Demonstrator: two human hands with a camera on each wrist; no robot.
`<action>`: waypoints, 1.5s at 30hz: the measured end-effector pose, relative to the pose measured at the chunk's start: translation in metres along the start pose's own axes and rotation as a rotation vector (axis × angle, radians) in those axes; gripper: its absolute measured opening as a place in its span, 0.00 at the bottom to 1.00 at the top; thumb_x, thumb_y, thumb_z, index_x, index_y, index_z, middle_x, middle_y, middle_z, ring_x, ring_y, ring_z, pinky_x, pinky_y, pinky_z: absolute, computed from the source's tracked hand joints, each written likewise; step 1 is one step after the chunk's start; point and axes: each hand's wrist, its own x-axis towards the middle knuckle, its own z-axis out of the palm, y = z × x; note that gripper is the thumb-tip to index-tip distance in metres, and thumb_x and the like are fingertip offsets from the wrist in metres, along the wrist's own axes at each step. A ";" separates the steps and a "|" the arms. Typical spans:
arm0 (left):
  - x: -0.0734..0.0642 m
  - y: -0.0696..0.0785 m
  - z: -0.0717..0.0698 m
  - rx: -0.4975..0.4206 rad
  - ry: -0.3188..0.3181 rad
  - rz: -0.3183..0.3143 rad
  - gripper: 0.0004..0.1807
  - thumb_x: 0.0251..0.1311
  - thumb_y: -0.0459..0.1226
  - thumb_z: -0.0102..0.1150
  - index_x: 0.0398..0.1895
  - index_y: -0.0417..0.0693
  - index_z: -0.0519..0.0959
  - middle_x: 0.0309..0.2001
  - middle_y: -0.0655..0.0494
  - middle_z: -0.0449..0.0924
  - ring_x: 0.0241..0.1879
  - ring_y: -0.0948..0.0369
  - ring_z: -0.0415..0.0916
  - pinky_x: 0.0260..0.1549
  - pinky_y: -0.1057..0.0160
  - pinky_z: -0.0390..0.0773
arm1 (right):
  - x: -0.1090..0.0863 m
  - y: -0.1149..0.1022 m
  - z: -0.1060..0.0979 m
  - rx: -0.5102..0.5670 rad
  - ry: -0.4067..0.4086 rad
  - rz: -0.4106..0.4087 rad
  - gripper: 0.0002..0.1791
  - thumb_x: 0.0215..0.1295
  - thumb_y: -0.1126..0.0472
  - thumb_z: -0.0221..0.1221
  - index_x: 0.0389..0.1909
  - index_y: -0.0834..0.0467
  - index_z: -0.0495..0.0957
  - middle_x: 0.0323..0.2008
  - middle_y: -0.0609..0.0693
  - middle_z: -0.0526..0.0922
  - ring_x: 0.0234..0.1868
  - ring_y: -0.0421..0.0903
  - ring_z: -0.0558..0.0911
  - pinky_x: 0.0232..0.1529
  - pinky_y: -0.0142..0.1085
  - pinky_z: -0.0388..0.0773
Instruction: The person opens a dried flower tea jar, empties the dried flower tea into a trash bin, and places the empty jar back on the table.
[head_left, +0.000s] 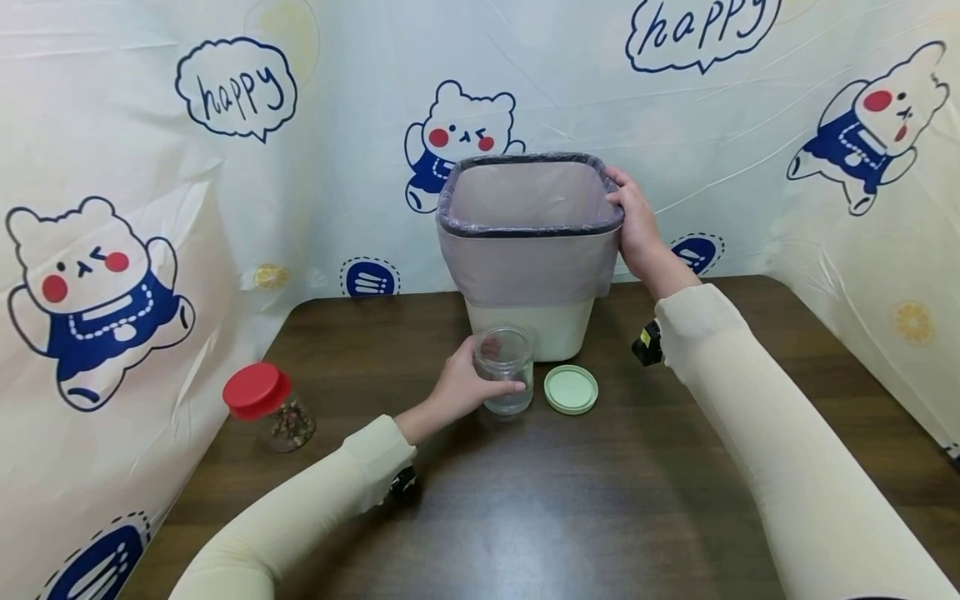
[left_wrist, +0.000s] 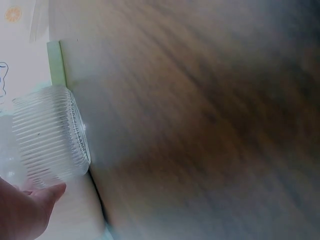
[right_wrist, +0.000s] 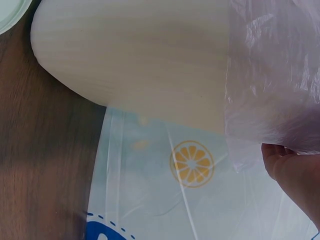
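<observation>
My left hand (head_left: 465, 379) holds a clear glass jar (head_left: 517, 398), thumb across its front and the other fingers hidden behind it. The jar has no lid on, and its ribbed side (left_wrist: 50, 135) shows in the left wrist view. At the back of the table a cream trash bin (head_left: 532, 329) stands upright, lined with a pale purple bag (head_left: 525, 267) folded over the rim. My right hand (head_left: 637, 221) grips the bin's right rim through the bag. A light green lid (head_left: 572, 389) lies flat on the table, right of the jar.
On the left of the brown table (head_left: 510, 517) a jar with a red lid (head_left: 257, 390) holds small dark bits and appears tilted. A printed cloth (head_left: 360, 167) hangs behind the table and along both sides, close behind the bin.
</observation>
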 end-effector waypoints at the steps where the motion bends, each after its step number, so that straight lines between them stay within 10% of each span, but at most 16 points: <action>1: 0.000 0.000 0.001 0.001 0.002 0.000 0.44 0.39 0.47 0.80 0.62 0.49 0.68 0.55 0.55 0.74 0.55 0.58 0.71 0.55 0.54 0.70 | 0.000 0.000 0.000 -0.003 0.000 -0.001 0.31 0.69 0.56 0.36 0.74 0.49 0.55 0.73 0.45 0.53 0.68 0.44 0.54 0.65 0.39 0.53; 45: 0.003 0.006 0.001 0.048 -0.081 -0.030 0.51 0.43 0.47 0.78 0.66 0.47 0.56 0.60 0.50 0.66 0.59 0.55 0.66 0.58 0.53 0.68 | -0.001 -0.002 0.000 0.032 -0.004 0.007 0.32 0.68 0.58 0.36 0.74 0.50 0.55 0.73 0.45 0.52 0.69 0.45 0.54 0.65 0.38 0.53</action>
